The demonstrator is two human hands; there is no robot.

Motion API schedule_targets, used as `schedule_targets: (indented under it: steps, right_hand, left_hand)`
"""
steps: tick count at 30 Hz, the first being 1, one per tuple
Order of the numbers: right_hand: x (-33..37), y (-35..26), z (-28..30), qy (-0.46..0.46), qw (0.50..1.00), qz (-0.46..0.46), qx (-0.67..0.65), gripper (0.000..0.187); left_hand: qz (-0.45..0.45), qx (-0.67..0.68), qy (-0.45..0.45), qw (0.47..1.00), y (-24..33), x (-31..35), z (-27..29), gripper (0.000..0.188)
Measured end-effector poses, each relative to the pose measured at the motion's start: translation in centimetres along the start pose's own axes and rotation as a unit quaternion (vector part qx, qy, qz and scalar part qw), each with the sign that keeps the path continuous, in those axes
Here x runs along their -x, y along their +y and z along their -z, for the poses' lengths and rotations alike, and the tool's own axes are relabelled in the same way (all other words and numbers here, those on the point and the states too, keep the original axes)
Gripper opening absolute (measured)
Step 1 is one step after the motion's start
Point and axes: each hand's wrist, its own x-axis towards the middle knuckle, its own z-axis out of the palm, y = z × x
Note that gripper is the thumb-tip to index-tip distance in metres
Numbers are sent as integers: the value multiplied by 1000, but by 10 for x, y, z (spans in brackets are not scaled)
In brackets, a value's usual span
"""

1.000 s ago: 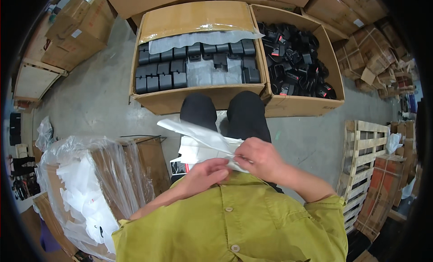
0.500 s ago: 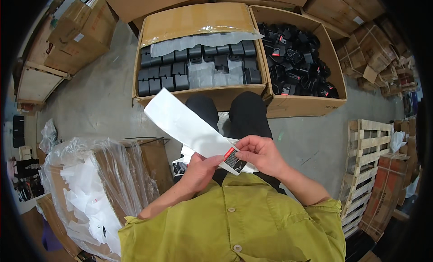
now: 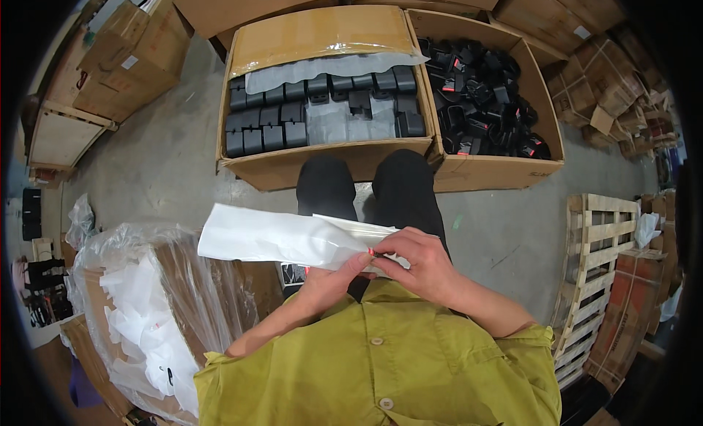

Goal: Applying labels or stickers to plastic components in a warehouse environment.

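Since half a second ago the white plastic bag (image 3: 282,239) has swung down from its upward slant to lie nearly level across the person's lap, and the red-and-black part then showing at its mouth is now almost hidden; only a red sliver shows between the fingertips.

Left hand (image 3: 329,283): fingers closed on the bag's open end from below. Right hand (image 3: 419,263): fingers pinched on the same end from above, touching the left.

Progress, as a judgement: one small part appears to be going into the bag, with the mouth not yet closed. Left carton (image 3: 326,96) on the floor ahead of the knees holds tidy rows of black moulded parts under a clear film sheet, roughly half a layer laid. Right carton (image 3: 487,96), touching it, holds a loose heap of black parts with red accents, so much seems left.

Materials: the bag is thin, smooth, semi-opaque film, long and flat; the cartons are brown corrugated board. A film-wrapped box of white bags (image 3: 146,316) stands at the person's left; a bare wooden pallet (image 3: 597,279) at the right.
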Motion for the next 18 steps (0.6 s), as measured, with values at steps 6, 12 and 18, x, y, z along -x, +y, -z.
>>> schedule_targets:
  steps: [6,12,18]
  right_hand:
    - [-2,2,6,-16,999,9,-28,6]
    - [-12,14,24,121,984,-131,8,3]
    - [-3,14,27,66,988,-60,126,9]
  left_hand:
    - [-36,-70,-83,993,-2,-1,7,31]
    - [315,277,-69,905,-39,2,9,45]
    - [183,-207,-241,931,21,24,11,42]
